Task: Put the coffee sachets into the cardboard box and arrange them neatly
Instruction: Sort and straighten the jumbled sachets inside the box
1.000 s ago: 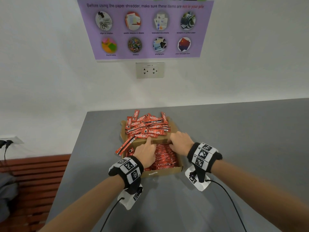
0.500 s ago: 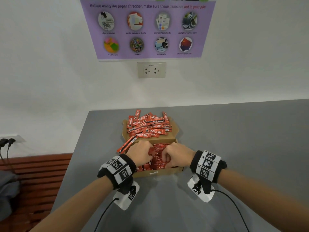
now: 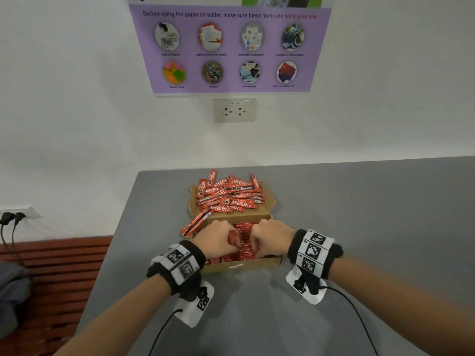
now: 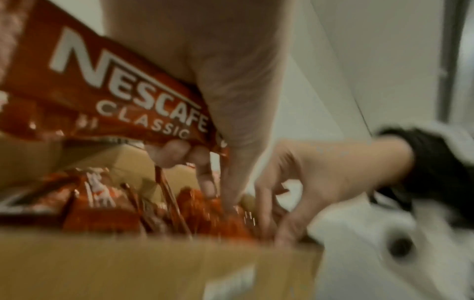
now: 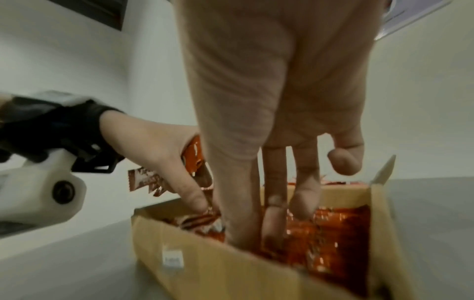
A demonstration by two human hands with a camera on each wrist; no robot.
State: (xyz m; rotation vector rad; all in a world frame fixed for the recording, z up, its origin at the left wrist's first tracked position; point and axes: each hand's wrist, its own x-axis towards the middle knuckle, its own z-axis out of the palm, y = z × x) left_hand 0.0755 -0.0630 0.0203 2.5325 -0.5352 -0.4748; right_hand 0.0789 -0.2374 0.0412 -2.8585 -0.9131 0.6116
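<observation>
Cardboard box (image 3: 241,265) on table (image 3: 359,227), centre-left. Packed coffee sachets (image 3: 244,242) in its near compartment; loose sachet heap (image 3: 228,196) on the open lid at 12 o'clock. Left hand (image 3: 216,240) and right hand (image 3: 272,240) side by side in the near compartment. Wall socket (image 3: 234,110) and poster (image 3: 231,47) beyond at 12 o'clock.

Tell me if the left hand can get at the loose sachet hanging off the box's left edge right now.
Probably yes, but not at once: the left hand holds a sachet down in the cardboard box. The hanging sachet lies just beyond it, uncovered.
</observation>
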